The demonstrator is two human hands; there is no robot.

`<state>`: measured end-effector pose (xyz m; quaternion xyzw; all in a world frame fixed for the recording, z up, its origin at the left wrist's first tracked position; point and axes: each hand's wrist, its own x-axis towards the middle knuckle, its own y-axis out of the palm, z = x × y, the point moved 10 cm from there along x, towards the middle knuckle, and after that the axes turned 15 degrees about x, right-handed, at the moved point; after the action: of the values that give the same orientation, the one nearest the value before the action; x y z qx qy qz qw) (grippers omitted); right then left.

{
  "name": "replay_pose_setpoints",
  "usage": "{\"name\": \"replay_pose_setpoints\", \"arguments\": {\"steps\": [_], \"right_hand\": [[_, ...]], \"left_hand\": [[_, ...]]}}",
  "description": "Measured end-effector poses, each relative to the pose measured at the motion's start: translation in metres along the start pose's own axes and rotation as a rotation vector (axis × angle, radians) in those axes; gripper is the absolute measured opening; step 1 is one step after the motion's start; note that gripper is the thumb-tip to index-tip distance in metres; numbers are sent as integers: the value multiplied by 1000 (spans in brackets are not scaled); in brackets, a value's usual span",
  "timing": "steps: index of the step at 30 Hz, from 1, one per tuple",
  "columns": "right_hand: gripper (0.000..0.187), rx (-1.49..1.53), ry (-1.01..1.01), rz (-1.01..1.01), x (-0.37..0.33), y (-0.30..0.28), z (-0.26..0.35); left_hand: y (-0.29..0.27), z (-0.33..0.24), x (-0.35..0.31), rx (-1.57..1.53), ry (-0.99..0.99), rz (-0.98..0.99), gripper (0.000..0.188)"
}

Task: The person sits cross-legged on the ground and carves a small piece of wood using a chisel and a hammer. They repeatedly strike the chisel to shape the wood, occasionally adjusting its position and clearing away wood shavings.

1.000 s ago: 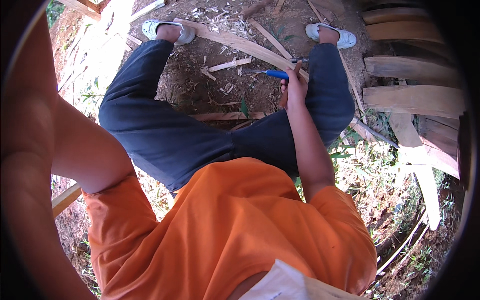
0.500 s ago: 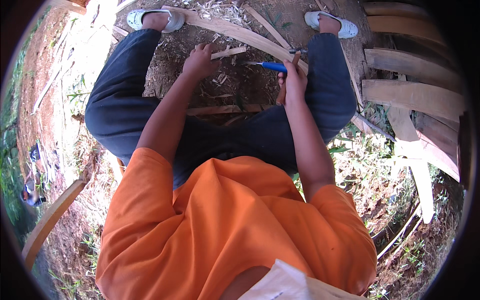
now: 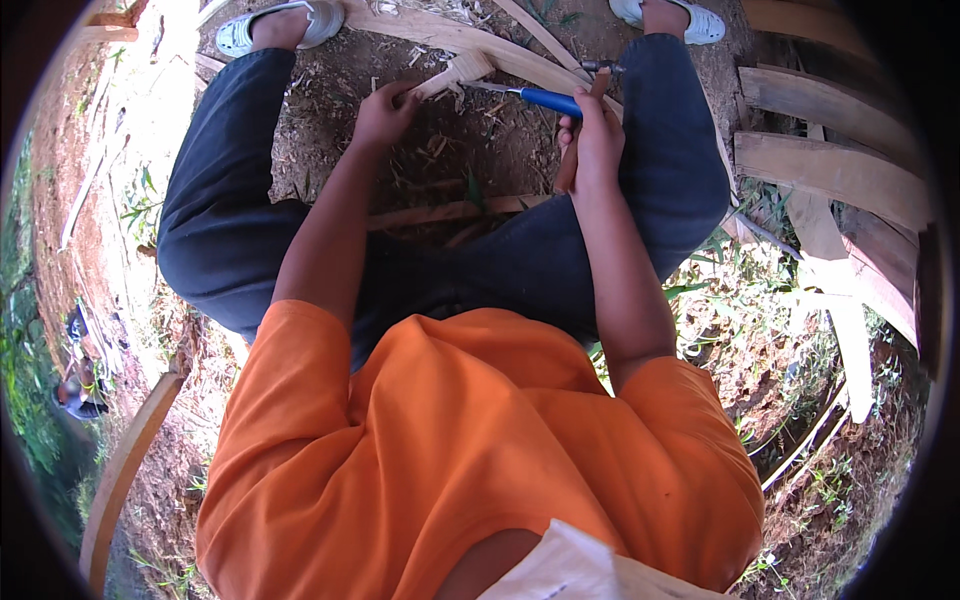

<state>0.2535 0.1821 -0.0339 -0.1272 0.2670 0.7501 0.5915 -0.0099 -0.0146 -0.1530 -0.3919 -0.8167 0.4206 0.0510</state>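
I sit over bare dirt with my knees apart. My left hand (image 3: pixel 383 112) reaches forward and pinches the near end of a small pale wood piece (image 3: pixel 455 72). That piece rests against a long curved plank (image 3: pixel 500 48) lying between my feet. My right hand (image 3: pixel 598 138) is closed around a wooden handle (image 3: pixel 567 172) with a small metal head (image 3: pixel 600 66) above the fingers. A blue-handled blade (image 3: pixel 545 99) points left from that hand toward the wood piece. Whether the fingers also hold it I cannot tell.
Wood chips and shavings litter the dirt (image 3: pixel 450 150) between my legs. A thin slat (image 3: pixel 450 212) lies under my knees. Rough planks (image 3: pixel 830 170) are stacked at the right. A curved board (image 3: pixel 120 480) lies at the lower left, near weeds.
My left arm swung in from the left side, reached forward and took hold of the small wood piece. The right hand stayed near the plank with the tool.
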Motion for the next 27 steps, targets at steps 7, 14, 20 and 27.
{"name": "replay_pose_setpoints", "arguments": {"steps": [7,14,20,27], "right_hand": [[28,17,16,-25,-4,-1,1],[27,94,-80,-53,-6,-6,21],[26,82,-161,-74,-12,1,41],[28,202,-145,-29,-8,7,39]], "left_hand": [[10,15,8,87,41,-47,43],[-7,-51,17,686,252,-78,51],[7,-75,100,1164,526,-138,75],[30,-82,137,1199,567,139,79]]}}
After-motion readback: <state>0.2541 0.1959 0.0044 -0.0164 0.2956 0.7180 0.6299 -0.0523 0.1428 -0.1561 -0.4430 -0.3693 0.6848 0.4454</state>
